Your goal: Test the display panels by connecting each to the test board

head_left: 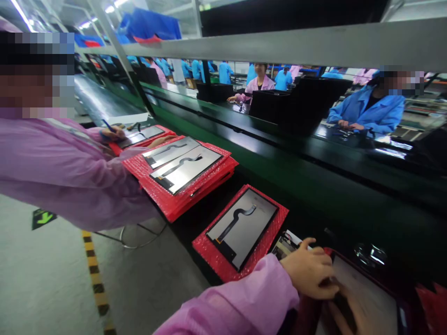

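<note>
1. In the head view, our left hand (pixel 310 270), in a pink sleeve (pixel 240 298), is over the near side of a flat grey screen panel with a dark edge (pixel 373 298). One finger sticks up, and the others bend down. We cannot tell if they pinch anything.
2. Our right hand (pixel 352 302) is blurry, low over the same panel. We cannot tell if its fingers are spread or pressed together.
3. The grey panel lies at the bottom right of our view, on the dark table (pixel 185 235). Red bubble wrap (pixel 433 304) is to its right.
4. Just past the panel, we see a shiny, clear thing (pixel 370 255). A small white and metal thing (pixel 287 243) is beside our left wrist.
5. To the left, another grey panel with a curvy black ribbon (pixel 244 223) lies flat on a red bubble sheet (pixel 206 246).
6. Farther left, two shiny panels with black ribbons (pixel 190 170) lie on a pile of red bubble sheets (pixel 181 204).
7. Beside the pile, a person in a pink coat (pixel 70 172) holds a thin, dark blue stick (pixel 107 124) over a panel on red wrap (pixel 141 135).
</note>
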{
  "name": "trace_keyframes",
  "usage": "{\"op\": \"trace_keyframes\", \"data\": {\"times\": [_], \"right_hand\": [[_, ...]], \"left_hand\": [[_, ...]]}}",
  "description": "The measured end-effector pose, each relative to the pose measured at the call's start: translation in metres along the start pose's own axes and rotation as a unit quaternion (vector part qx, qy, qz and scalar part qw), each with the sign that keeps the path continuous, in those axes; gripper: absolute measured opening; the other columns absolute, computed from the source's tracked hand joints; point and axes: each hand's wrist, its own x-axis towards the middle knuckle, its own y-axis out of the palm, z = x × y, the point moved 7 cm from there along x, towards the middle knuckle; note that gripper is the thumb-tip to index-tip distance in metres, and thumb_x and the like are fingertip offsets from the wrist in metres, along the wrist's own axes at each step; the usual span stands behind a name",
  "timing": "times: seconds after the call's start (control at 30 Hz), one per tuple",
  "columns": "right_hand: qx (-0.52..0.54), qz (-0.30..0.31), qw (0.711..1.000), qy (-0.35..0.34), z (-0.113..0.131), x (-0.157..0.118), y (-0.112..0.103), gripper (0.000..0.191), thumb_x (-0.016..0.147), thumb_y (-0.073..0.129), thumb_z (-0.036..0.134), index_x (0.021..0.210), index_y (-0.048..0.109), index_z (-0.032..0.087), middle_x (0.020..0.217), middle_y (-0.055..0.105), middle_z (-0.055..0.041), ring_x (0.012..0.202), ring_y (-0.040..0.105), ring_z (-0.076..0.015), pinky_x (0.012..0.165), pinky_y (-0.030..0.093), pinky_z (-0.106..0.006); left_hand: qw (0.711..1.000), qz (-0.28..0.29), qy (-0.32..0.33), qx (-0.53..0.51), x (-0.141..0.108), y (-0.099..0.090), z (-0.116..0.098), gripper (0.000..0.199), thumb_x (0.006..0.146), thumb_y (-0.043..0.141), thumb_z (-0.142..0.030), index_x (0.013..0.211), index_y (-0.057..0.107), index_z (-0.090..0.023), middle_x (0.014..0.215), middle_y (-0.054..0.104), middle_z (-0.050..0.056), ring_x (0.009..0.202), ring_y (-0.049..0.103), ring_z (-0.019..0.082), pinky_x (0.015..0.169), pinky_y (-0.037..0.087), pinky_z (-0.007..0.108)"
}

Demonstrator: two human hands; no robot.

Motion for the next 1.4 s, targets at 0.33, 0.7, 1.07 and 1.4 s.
{"op": "trace_keyframes", "data": {"times": [0.33, 0.7, 1.07, 1.4], "right_hand": [[-0.153, -0.12, 0.981, 0.017, 0.018, -0.066, -0.036, 0.072, 0.093, 0.035, 0.069, 0.137, 0.047, 0.013, 0.124, 0.061, -0.0201, 0.114, 0.058, -0.0366, 0.094, 0.047, -0.054], [-0.04, -0.213, 0.968, 0.126, 0.039, -0.128, -0.042, 0.035, 0.098, 0.049, 0.045, 0.115, 0.061, 0.017, 0.115, 0.065, -0.0144, 0.109, 0.058, -0.0269, 0.096, 0.046, -0.047], [-0.038, -0.22, 0.961, 0.16, 0.047, -0.132, -0.043, 0.024, 0.098, 0.05, 0.034, 0.115, 0.061, 0.021, 0.115, 0.063, -0.0103, 0.109, 0.056, -0.0249, 0.095, 0.047, -0.045], [-0.103, -0.189, 0.958, 0.19, 0.054, -0.146, -0.038, 0.039, 0.098, 0.046, 0.034, 0.133, 0.051, 0.018, 0.123, 0.059, -0.016, 0.115, 0.053, -0.0307, 0.1, 0.044, -0.053]], "left_hand": [[0.959, -0.178, -0.221, -0.02, -0.095, -0.028, -0.009, 0.02, 0.095, 0.045, -0.021, 0.093, 0.065, -0.018, 0.091, 0.066, 0.007, 0.085, 0.058, 0.021, 0.079, 0.052, 0.036], [0.688, -0.328, -0.266, -0.59, -0.116, -0.067, 0.008, 0.052, 0.099, 0.043, -0.059, 0.099, 0.07, -0.015, 0.039, 0.026, -0.011, 0.036, 0.023, 0.007, 0.043, 0.03, 0.019], [0.688, -0.419, -0.272, -0.526, -0.082, -0.089, 0.029, 0.058, 0.099, 0.037, -0.062, 0.071, 0.065, -0.019, 0.04, 0.026, -0.009, 0.036, 0.02, 0.008, 0.043, 0.028, 0.019], [0.962, 0.025, -0.245, 0.119, -0.118, 0.017, -0.009, 0.035, 0.1, 0.043, -0.025, 0.128, 0.063, -0.022, 0.085, 0.063, 0.006, 0.073, 0.06, 0.019, 0.072, 0.044, 0.031]]}}
